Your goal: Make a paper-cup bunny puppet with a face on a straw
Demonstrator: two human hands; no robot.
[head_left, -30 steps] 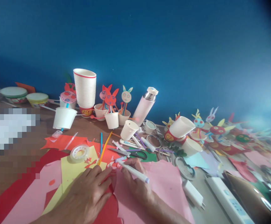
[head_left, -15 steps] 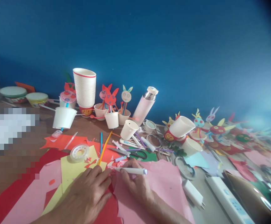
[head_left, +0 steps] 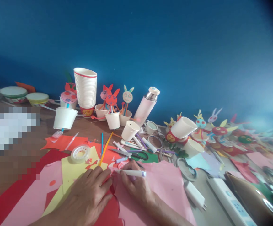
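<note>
My right hand (head_left: 137, 186) is closed around a white marker pen (head_left: 133, 173), held nearly level with its tip pointing left. The tip meets a small pink paper piece (head_left: 114, 170), partly hidden by my fingers. Just left of it, my left hand (head_left: 89, 191) lies palm down with its fingers stretched over the papers, fingertips at the edge of that piece. Under my right hand spreads a large pink sheet (head_left: 166, 194). Beneath my left hand are a yellow sheet (head_left: 54, 201) and a red sheet (head_left: 108, 212).
Scissors (head_left: 138, 154), a tape roll (head_left: 80, 154) and a yellow straw (head_left: 106, 147) lie beyond my hands. Behind stand a paper cup stack (head_left: 86, 89), a pink thermos (head_left: 146, 106) and several cup figures. A power strip (head_left: 232, 201) and white charger (head_left: 195, 195) lie right.
The marker's rear end has shifted slightly left and down as my right hand moves a little. My left hand stays in place.
</note>
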